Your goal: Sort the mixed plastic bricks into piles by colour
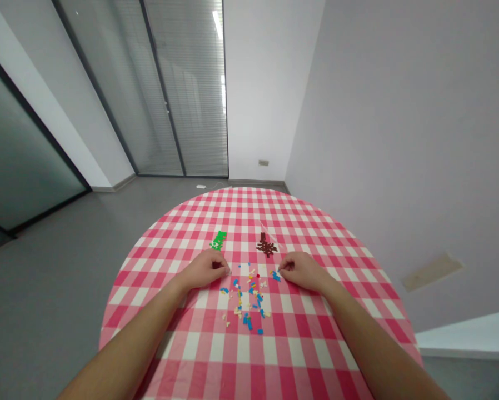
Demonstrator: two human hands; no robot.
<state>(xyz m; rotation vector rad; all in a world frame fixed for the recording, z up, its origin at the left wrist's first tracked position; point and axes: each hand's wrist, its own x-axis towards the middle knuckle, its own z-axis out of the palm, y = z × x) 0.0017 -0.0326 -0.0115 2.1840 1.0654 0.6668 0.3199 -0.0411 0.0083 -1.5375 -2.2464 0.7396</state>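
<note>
My left hand (208, 268) rests over the cloth left of the loose pieces, thumb and fingers pinched together. Something pale shows at its fingertips, too small to make out. Across from it, my right hand (303, 270) is also closed in a pinch, its fingertips at a small group of blue toy bricks (276, 275). Whether one of them is gripped is hidden. Between and below the hands lie scattered small bricks in blue, white and yellow, among them a blue brick (260, 331) nearest me and a red brick (258, 275).
A pile of green bricks (219, 239) lies just beyond my left hand. Dark brown bricks (267, 245) are heaped beyond my right. A red-and-white checked cloth (249, 208) covers the round table. Glass partitions and white walls stand behind; a white power strip (200, 186) lies on the floor.
</note>
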